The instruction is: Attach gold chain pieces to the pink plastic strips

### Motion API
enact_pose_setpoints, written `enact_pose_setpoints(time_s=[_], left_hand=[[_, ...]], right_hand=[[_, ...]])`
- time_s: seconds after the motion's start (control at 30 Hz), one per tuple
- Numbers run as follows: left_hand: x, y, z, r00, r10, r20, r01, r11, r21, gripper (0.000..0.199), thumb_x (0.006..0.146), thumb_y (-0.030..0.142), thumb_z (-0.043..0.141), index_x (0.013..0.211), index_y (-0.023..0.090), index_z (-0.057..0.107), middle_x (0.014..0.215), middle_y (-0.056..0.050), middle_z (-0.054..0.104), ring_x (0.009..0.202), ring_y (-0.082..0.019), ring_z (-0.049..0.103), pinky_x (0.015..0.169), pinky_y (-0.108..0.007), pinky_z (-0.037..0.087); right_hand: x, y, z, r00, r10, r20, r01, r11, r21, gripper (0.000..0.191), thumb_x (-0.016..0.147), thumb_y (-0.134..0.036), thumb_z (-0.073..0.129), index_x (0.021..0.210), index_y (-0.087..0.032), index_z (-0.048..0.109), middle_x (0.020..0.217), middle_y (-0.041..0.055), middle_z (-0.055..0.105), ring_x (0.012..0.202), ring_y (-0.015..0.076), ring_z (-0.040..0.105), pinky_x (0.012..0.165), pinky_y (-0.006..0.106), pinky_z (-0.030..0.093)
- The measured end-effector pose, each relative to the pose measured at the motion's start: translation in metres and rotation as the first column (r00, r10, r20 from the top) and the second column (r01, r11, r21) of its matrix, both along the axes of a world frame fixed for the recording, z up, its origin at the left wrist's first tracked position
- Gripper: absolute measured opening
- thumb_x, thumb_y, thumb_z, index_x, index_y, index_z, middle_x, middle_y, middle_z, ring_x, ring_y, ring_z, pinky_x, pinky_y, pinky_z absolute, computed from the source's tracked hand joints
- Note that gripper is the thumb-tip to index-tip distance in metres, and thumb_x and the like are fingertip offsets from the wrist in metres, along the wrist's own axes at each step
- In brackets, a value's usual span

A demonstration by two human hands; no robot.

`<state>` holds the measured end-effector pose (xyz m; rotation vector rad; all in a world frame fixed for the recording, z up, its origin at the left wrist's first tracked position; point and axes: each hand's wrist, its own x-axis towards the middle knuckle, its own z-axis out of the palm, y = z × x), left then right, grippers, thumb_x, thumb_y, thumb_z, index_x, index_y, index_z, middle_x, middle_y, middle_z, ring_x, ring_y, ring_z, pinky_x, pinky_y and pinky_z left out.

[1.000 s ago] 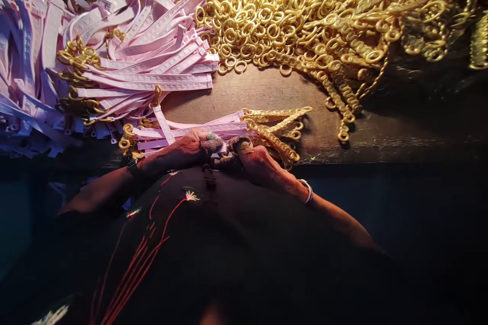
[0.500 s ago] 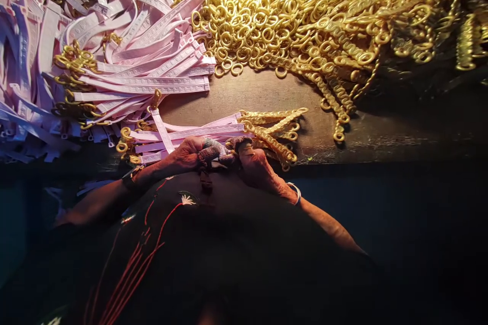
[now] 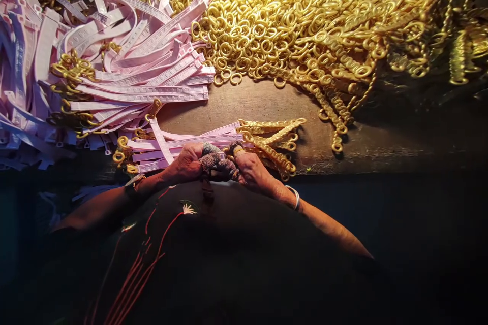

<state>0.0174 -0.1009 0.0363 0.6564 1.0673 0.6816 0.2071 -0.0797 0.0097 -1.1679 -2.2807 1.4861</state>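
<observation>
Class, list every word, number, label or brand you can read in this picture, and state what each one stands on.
None can be read.
The pink straps carry rows of small embossed marks, too small and blurred to read.
The gold rings, the short gold chains and the wooden table show no lettering.

What the left hand (image 3: 186, 162) and right hand (image 3: 251, 168) pinch between their wrapped fingertips (image 3: 217, 161) is too small and too shadowed to tell, and whether either hand is closed on it cannot be told. The near ends of the pink strap bundle (image 3: 190, 141) vanish under the two hands, and the big pile of pink straps (image 3: 95, 61) is cut off by the left and top edges. The heap of gold rings (image 3: 290, 15) runs off the top edge, its right part sinks into blur and darkness, and the table edge (image 3: 381, 165) fades into black below.
</observation>
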Motion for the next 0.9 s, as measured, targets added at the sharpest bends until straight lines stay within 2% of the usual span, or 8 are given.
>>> enact_pose_setpoints(time_s=[0.1,0.17,0.33,0.53,0.67,0.73,0.83,0.9], left_hand=[[-0.002,-0.002,-0.008,1.000,-0.007,0.020,0.008,0.999,-0.044,0.044,0.059,0.046,0.088,0.067,0.010,0.063,0.059,-0.004,0.061,0.052,-0.012,0.058,0.047,-0.022,0.047],[-0.002,-0.003,-0.009,1.000,-0.018,0.011,0.019,0.998,-0.063,0.045,0.061,0.047,0.087,0.068,0.010,0.062,0.059,-0.003,0.061,0.052,-0.011,0.057,0.048,-0.021,0.047],[0.000,0.000,-0.004,0.998,-0.050,-0.041,0.049,0.998,-0.025,0.045,0.059,0.047,0.087,0.062,0.011,0.060,0.059,-0.002,0.061,0.055,-0.011,0.058,0.053,-0.022,0.050],[-0.002,0.001,-0.006,0.992,-0.109,-0.065,0.112,0.993,0.045,0.042,0.055,0.043,0.087,0.058,0.012,0.059,0.057,-0.001,0.060,0.054,-0.009,0.055,0.051,-0.020,0.047],[-0.004,-0.003,0.001,0.989,-0.112,-0.093,0.118,0.991,0.057,0.041,0.062,0.045,0.082,0.060,0.012,0.058,0.055,-0.001,0.057,0.052,-0.009,0.052,0.049,-0.021,0.044],[-0.006,-0.004,0.006,0.984,-0.144,-0.103,0.149,0.988,0.038,0.039,0.066,0.046,0.078,0.062,0.013,0.056,0.054,0.001,0.055,0.050,-0.008,0.049,0.047,-0.020,0.041],[-0.016,0.002,0.012,0.952,-0.270,-0.141,0.283,0.956,0.079,0.040,0.074,0.049,0.069,0.063,0.014,0.054,0.053,0.002,0.050,0.047,-0.007,0.043,0.045,-0.020,0.035],[-0.031,0.014,0.017,0.901,-0.331,-0.282,0.390,0.902,0.186,0.039,0.078,0.049,0.063,0.063,0.014,0.055,0.053,0.002,0.049,0.048,-0.007,0.041,0.046,-0.020,0.032]], right_hand=[[0.000,0.004,0.006,0.997,0.040,-0.072,-0.048,0.993,-0.112,0.019,0.087,-0.031,0.050,0.083,-0.023,0.033,0.079,0.0076,0.059,0.067,0.0163,0.052,0.060,0.026,0.038],[-0.002,0.007,0.009,0.996,0.070,-0.048,-0.077,0.986,-0.147,0.025,0.084,-0.025,0.053,0.082,-0.024,0.029,0.077,0.0055,0.057,0.064,0.0146,0.048,0.058,0.025,0.036],[-0.009,0.013,0.016,0.984,0.165,0.073,-0.153,0.977,-0.145,0.031,0.078,-0.012,0.052,0.080,-0.025,0.024,0.069,0.0003,0.051,0.057,0.0112,0.040,0.055,0.024,0.029],[-0.016,0.013,0.025,0.941,0.282,0.185,-0.264,0.957,-0.117,0.020,0.082,-0.008,0.049,0.085,-0.021,0.034,0.074,0.0038,0.056,0.056,0.0111,0.041,0.054,0.024,0.029],[-0.016,0.008,0.032,0.917,0.286,0.278,-0.291,0.957,-0.025,0.007,0.092,-0.020,0.049,0.090,-0.017,0.043,0.075,0.0062,0.059,0.057,0.0125,0.046,0.056,0.025,0.028],[-0.015,0.005,0.038,0.890,0.278,0.362,-0.314,0.948,0.044,0.017,0.096,-0.031,0.047,0.089,-0.016,0.047,0.073,0.0069,0.059,0.058,0.0135,0.048,0.057,0.026,0.026],[-0.012,0.002,0.045,0.857,0.270,0.439,-0.355,0.927,0.121,0.028,0.099,-0.038,0.043,0.086,-0.015,0.051,0.071,0.0065,0.058,0.057,0.0127,0.046,0.057,0.027,0.024],[-0.009,0.004,0.047,0.894,0.215,0.394,-0.306,0.934,0.184,0.033,0.101,-0.041,0.041,0.086,-0.015,0.052,0.073,0.0056,0.059,0.058,0.0115,0.044,0.057,0.026,0.026]])
